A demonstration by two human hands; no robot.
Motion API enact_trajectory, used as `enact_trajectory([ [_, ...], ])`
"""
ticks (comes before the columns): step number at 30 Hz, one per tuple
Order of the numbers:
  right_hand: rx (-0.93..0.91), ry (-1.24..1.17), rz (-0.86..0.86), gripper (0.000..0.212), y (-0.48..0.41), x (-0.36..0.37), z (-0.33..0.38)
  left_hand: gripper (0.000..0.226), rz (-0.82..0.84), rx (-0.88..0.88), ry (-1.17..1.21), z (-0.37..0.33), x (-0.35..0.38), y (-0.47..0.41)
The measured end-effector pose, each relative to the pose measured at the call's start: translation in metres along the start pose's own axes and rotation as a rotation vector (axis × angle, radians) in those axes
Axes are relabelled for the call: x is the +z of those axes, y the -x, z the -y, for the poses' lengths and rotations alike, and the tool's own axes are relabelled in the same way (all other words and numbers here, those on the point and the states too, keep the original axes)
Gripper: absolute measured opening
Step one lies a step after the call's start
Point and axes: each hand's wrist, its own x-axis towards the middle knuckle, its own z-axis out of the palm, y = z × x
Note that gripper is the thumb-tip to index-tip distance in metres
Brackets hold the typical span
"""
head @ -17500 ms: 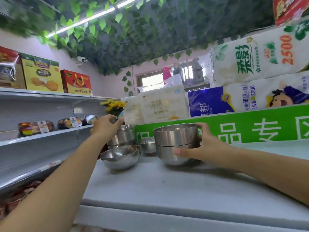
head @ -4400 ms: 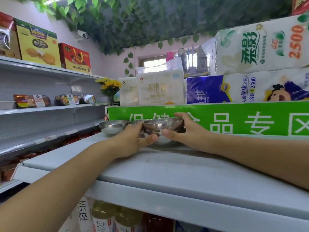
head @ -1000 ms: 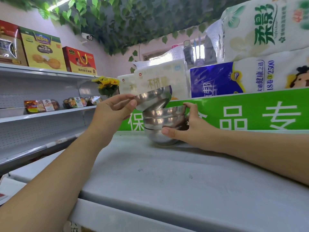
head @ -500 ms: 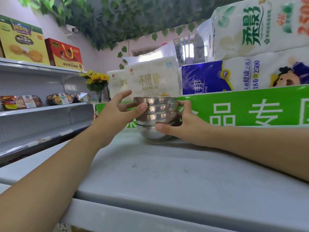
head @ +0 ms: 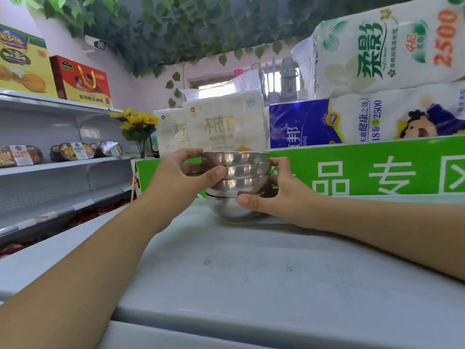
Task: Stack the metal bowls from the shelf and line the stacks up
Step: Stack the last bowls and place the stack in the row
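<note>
Since a second ago the tilted top bowl has come down level onto the stack of metal bowls (head: 235,182), which stands on the grey shelf (head: 251,268) against the green sign (head: 364,170). Left hand (head: 181,177) pinches the upper rims between thumb and fingers; right hand (head: 281,195) clasps the lower bowls from the other side.

Single head view, low and close over the shelf top (head: 251,273); facing forward, slightly upward
</note>
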Motion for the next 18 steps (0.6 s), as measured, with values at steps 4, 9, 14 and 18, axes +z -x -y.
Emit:
enact_trajectory([
  [4, 0.018, 0.009, -0.001, 0.100, 0.006, 0.000, 0.006, 0.073, -0.006, 0.013, 0.037, 0.004, 0.002, -0.002],
  [9, 0.061, -0.025, -0.060, 0.106, 0.009, -0.004, 0.012, 0.075, 0.030, 0.030, 0.091, 0.003, 0.004, -0.006],
  [14, 0.098, -0.031, -0.131, 0.114, 0.023, -0.017, 0.025, 0.081, 0.051, 0.061, 0.171, -0.002, 0.010, -0.008],
  [18, 0.108, -0.052, -0.200, 0.102, 0.052, -0.032, 0.043, 0.082, 0.116, 0.106, 0.222, -0.016, 0.019, 0.001],
])
